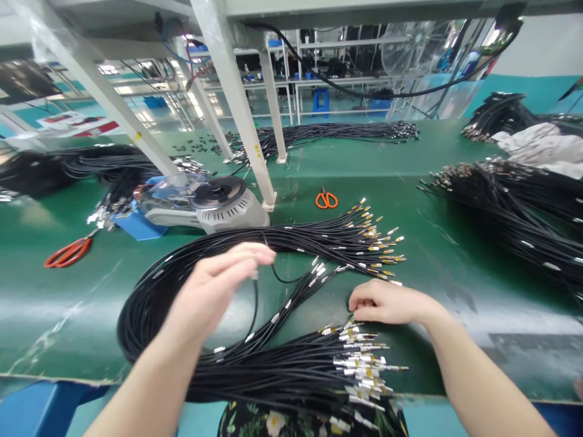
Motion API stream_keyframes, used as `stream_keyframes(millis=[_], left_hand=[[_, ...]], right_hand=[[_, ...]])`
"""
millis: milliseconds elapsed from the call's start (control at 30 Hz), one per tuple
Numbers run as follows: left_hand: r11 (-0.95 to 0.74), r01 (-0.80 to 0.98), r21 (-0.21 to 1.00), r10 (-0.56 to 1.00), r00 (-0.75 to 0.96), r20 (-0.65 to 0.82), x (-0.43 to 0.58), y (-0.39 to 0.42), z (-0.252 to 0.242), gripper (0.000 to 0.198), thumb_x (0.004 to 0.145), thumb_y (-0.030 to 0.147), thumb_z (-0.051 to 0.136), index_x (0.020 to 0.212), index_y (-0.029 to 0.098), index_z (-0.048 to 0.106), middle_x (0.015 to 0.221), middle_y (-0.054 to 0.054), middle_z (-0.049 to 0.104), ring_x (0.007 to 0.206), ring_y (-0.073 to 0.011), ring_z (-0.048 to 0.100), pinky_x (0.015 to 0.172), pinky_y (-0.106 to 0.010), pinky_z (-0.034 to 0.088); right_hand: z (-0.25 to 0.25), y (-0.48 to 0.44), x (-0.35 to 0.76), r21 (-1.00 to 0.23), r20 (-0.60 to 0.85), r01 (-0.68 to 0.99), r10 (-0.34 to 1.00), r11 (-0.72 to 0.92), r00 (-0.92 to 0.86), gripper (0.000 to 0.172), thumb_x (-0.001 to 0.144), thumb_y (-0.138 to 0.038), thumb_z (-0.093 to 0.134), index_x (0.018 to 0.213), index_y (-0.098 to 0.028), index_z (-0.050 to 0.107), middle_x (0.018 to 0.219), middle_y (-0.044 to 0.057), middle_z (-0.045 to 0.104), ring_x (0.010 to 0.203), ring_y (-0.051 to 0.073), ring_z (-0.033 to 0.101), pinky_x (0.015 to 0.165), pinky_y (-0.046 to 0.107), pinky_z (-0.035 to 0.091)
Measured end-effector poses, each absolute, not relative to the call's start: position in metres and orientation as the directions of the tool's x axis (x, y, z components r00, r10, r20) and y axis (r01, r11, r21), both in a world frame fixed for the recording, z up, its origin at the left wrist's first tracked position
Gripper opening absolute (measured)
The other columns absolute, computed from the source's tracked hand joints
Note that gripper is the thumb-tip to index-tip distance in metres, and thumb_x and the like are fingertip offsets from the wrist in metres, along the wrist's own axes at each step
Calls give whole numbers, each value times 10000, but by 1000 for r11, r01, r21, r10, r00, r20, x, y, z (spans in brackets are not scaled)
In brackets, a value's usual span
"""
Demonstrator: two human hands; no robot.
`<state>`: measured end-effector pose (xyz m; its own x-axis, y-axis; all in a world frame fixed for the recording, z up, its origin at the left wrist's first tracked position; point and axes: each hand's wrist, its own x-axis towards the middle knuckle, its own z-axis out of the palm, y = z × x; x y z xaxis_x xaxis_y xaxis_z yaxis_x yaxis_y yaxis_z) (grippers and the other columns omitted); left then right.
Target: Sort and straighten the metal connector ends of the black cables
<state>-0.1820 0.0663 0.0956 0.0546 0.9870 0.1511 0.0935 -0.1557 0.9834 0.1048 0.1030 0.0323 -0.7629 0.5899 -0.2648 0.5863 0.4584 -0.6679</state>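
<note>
My left hand [223, 273] is raised over a looped bundle of black cables [150, 291], its fingers pressed together on a single black cable [255, 303] that hangs below the fingertips. The hand is slightly blurred. At the right, my right hand [387, 300] is closed, thumb against curled fingers, just above the metal-tipped cable ends [359, 358] of the near bundle. What it pinches, if anything, is hidden. Between the hands lie several thinner cable ends with white labels [314, 273]. The far ends of the bundle, with yellow and silver tips [373, 243], fan out behind.
A grey round tape dispenser [214, 203] stands behind the bundle, near a white metal post [246, 115]. Orange-handled scissors [327, 199] lie on the green table [296, 182]; another red-handled pair [70, 252] lies left. More cable bundles [510, 212] rest at the right.
</note>
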Motion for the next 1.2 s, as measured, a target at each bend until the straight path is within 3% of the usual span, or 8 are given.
stream_keyframes(millis=[167,267,367,500,600,667,967,1200], left_hand=[[-109,-49,993,951,-297,89,-247,51,121,198,769,114,464,739,159,655,893,40,657,781,-111,507,653,-203,402],[-34,-80,996,947,-322,7,-260,48,128,193,818,172,453,781,153,641,830,44,644,596,-56,449,526,-163,364],[-82,-90,992,976,-208,62,-242,54,123,118,768,203,548,843,149,622,816,15,611,481,-21,386,418,-137,306],[-79,30,996,997,9,79,-176,59,92,532,700,181,604,1193,276,428,1208,-33,467,766,-115,564,625,-241,478],[-83,363,928,918,390,-71,-128,54,59,328,755,205,520,1083,216,516,1021,-32,558,717,-112,545,621,-236,452],[-181,532,827,848,510,-143,-109,51,41,189,781,205,472,933,199,584,846,-2,599,676,-110,528,628,-234,420],[-374,775,509,761,570,-310,-122,49,43,142,755,296,534,674,182,510,668,30,554,621,-121,487,570,-219,319],[-396,722,568,673,649,-356,-133,47,38,208,807,337,498,662,191,526,634,41,555,617,-110,491,570,-203,309]], right_hand=[[30,97,98,-621,-296,618,585,482,-755,111,756,-189,524,702,-175,620,690,-1,602,608,111,488,515,191,323],[31,97,96,-625,-281,623,610,470,-741,91,751,-189,527,700,-170,600,678,-7,572,592,102,464,495,186,302],[32,97,95,-657,-253,603,621,453,-742,79,765,-188,516,712,-165,571,668,-17,550,571,91,443,487,181,295],[35,95,95,-719,-233,566,627,405,-744,92,786,-204,501,729,-158,557,658,-16,552,572,96,456,497,184,318],[37,94,95,-749,-182,525,637,404,-749,88,787,-193,495,738,-154,557,671,-13,557,599,102,475,540,191,349],[38,95,95,-758,-157,511,648,405,-746,81,782,-181,494,739,-154,556,673,-15,556,610,103,478,561,191,358],[35,93,103,-603,-396,654,540,457,-743,82,645,-122,570,592,-164,615,508,-48,506,489,79,410,450,183,257],[40,91,103,-534,-403,684,562,497,-722,133,698,-228,582,585,-175,629,550,-18,553,539,108,459,485,200,284]])
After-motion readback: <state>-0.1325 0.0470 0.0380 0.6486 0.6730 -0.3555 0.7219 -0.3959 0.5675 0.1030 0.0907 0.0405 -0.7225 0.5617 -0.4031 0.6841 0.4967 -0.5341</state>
